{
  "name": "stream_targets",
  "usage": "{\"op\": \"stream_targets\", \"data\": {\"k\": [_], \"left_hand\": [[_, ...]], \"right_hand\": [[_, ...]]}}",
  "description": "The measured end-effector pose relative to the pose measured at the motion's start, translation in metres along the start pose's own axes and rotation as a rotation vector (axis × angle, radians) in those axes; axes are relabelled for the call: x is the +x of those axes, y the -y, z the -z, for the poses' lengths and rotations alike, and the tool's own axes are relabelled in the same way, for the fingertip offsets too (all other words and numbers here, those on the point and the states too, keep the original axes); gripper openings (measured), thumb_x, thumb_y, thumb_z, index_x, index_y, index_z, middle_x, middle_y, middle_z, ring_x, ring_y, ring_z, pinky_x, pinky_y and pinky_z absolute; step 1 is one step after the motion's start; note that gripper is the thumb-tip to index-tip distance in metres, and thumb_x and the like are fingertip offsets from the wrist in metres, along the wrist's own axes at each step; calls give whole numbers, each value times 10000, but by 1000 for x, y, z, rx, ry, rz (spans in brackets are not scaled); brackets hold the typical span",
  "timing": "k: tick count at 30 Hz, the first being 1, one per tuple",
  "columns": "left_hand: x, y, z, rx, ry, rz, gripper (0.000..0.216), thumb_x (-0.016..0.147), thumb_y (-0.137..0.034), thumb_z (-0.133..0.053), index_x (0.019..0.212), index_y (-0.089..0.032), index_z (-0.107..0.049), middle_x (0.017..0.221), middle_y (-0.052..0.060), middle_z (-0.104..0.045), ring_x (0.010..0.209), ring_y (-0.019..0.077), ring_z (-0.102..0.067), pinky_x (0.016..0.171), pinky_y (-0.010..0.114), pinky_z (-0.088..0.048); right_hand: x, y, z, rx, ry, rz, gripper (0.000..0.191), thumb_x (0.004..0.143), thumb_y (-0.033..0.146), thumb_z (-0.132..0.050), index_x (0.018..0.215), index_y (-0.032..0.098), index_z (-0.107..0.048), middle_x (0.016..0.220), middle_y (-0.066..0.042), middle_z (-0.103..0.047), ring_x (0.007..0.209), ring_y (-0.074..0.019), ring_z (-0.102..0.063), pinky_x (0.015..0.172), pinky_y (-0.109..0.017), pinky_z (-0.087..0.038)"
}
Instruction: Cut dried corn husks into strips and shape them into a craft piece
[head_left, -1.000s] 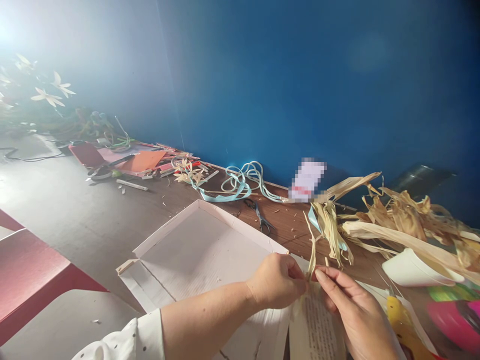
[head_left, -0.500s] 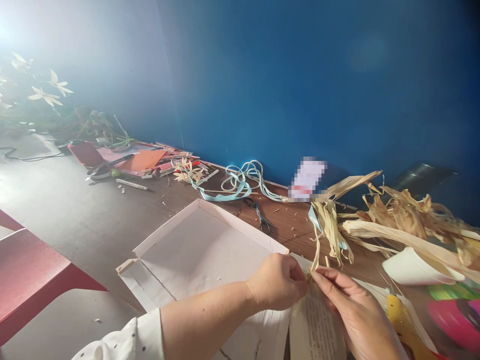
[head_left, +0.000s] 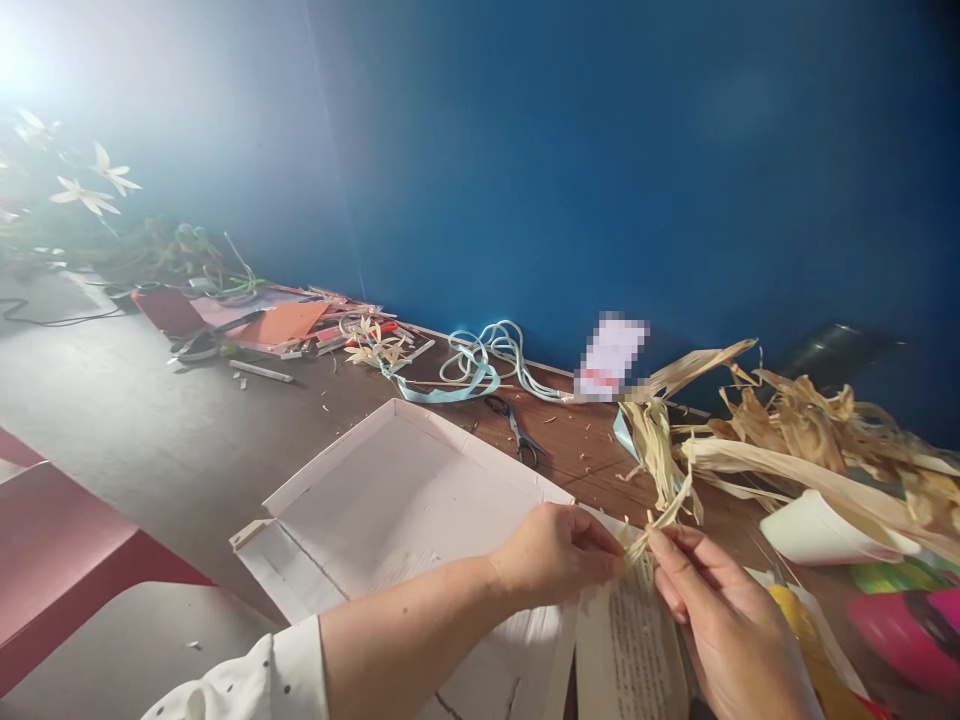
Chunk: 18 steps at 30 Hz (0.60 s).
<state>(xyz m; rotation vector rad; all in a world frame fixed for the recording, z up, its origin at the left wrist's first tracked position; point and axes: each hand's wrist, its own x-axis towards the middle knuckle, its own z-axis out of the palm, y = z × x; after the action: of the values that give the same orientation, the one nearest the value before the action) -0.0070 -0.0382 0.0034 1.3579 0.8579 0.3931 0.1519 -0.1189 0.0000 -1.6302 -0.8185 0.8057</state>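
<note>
My left hand [head_left: 559, 553] and my right hand [head_left: 724, 625] meet at the bottom centre, both pinched on a thin pale strip of dried corn husk [head_left: 660, 522]. The strip runs up and to the right from the left fingertips over the right fingers. The hands hover above a printed paper page [head_left: 628, 640] and the near right corner of a shallow white cardboard tray [head_left: 390, 500].
A pile of dried corn husks [head_left: 795, 440] lies to the right by the blue wall. Small scissors [head_left: 519, 435] and pale blue ribbon [head_left: 480, 370] lie beyond the tray. A white paper cone [head_left: 817, 530], a yellow object [head_left: 802, 620] and a pink object [head_left: 907, 640] sit at right. Red card [head_left: 67, 550] at left.
The husk strip stood nearly upright between the fingertips; now it leans to the right and lower. The right hand has shifted slightly right and the hands have drawn a little apart.
</note>
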Motion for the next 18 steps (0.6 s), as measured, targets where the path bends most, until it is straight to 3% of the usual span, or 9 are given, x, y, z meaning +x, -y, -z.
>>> {"op": "stream_targets", "data": {"k": [7, 12, 15, 18], "left_hand": [[-4, -5, 3, 24, -22, 13, 248, 708, -339, -705, 824, -121, -726, 647, -21, -588, 600, 91, -483, 556, 214, -363], [-3, -6, 0, -87, 69, 11, 133, 748, -257, -622, 774, -128, -644, 619, -23, -595, 451, 58, -440, 452, 200, -347], [0, -4, -3, -178, 77, 4, 64, 748, -193, -592, 757, -135, -568, 726, 18, -661, 481, 70, -519, 452, 200, -406], [3, 0, -6, -237, 54, 27, 38, 746, -139, -571, 745, -139, -533, 673, 10, -640, 525, 96, -582, 509, 226, -483]], "right_hand": [[-4, 5, -3, -61, -8, 36, 432, 741, 608, -727, 884, 208, -651, 506, 61, -447, 510, -116, -391, 484, -231, -304], [-8, 13, -5, -192, -27, 107, 419, 792, 643, -643, 848, 228, -619, 501, 60, -442, 481, -131, -398, 464, -250, -314], [-12, 18, -7, -290, -54, 152, 399, 824, 642, -595, 840, 244, -607, 500, 59, -444, 460, -141, -413, 465, -266, -321], [-13, 20, -8, -373, -73, 187, 372, 841, 633, -562, 825, 262, -594, 490, 55, -473, 451, -157, -441, 478, -285, -327]]}}
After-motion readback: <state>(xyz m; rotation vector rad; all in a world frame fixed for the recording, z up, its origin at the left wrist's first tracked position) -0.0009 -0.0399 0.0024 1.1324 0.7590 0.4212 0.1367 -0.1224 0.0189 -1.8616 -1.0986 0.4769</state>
